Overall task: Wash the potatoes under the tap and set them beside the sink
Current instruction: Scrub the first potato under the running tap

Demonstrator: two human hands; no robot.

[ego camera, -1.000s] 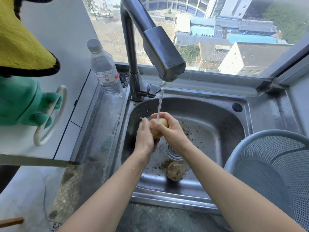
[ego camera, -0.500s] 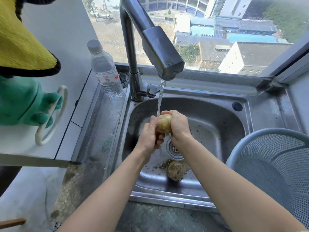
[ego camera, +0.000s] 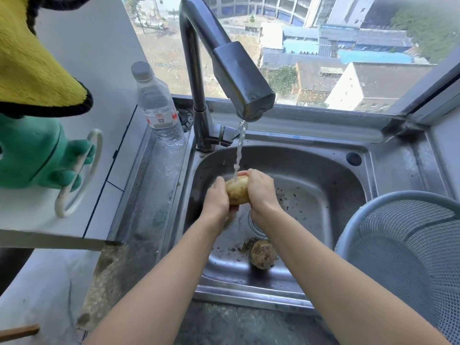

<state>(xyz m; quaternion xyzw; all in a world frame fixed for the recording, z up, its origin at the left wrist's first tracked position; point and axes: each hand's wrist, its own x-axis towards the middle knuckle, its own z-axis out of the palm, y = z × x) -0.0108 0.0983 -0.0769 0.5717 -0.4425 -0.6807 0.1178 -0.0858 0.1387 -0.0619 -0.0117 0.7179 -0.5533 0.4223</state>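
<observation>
A pale yellow potato (ego camera: 237,190) is held over the steel sink (ego camera: 343,195), right under the water running from the dark tap (ego camera: 239,80). My left hand (ego camera: 216,199) grips the potato from the left and my right hand (ego camera: 262,189) grips it from the right, fingers curled over its top. A second potato (ego camera: 263,253), still muddy, lies on the sink floor near the drain, between my forearms. Dirt specks are scattered over the basin.
A clear plastic water bottle (ego camera: 158,110) stands on the left sink ledge beside the tap base. A blue-grey mesh colander (ego camera: 408,250) sits at the sink's right edge. A green and yellow plush toy (ego camera: 34,150) hangs on the left wall. A window runs behind the sink.
The potato has been turned between my hands under the stream; my right hand slid from covering its top to its right side, and my left hand closed in on its left side.
</observation>
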